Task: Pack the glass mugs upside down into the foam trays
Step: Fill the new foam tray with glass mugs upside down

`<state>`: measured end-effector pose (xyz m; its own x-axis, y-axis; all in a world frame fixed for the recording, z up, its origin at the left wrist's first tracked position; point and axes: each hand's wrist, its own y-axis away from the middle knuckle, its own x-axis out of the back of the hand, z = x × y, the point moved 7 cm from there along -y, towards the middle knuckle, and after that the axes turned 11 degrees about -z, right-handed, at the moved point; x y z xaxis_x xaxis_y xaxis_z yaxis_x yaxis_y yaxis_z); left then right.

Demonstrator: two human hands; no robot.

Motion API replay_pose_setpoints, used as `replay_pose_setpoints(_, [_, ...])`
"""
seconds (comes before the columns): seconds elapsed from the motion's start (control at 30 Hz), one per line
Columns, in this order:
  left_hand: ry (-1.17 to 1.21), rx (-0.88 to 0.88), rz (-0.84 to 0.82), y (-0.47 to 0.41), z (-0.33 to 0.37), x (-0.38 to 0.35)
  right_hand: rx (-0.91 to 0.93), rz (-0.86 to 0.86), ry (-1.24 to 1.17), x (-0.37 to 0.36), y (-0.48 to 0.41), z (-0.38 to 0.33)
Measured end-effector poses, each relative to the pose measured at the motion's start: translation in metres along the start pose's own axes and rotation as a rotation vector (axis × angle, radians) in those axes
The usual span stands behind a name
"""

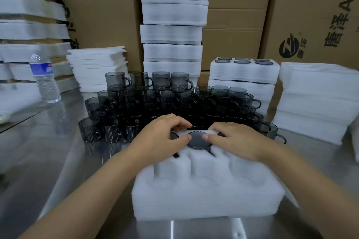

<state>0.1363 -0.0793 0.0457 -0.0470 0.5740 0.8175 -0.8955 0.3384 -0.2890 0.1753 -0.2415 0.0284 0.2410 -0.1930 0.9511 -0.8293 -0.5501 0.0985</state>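
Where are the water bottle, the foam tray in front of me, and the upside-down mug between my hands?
water bottle [41, 68]: head view, on its blue label.
foam tray [206, 203]: head view, on its near front wall.
upside-down mug [198, 139]: head view, on its round dark base.

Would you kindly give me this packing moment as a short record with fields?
Tray: foam tray on the steel table, near row of cavities empty
Far row: middle mug upside down, base up; slots beside it mostly covered by the hands
Hands: left hand and right hand rest on the far row, thumbs touching the middle mug
Behind: loose mugs stacked; filled tray at back right
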Motion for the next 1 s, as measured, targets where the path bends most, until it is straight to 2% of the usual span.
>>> replay_pose_setpoints(0.37, [0.014, 0.011, -0.018, 0.000, -0.002, -0.001, 0.040, 0.107, -0.132, 0.005, 0.002, 0.003])
replay_pose_setpoints(0.77, [-0.003, 0.017, -0.039, -0.001, -0.001, -0.001, 0.040, 0.133, -0.043, 0.009, 0.004, -0.001])
replay_pose_setpoints(1.0, [-0.029, -0.018, -0.027, -0.001, 0.001, -0.001, 0.077, 0.405, 0.033, 0.060, -0.020, -0.022])
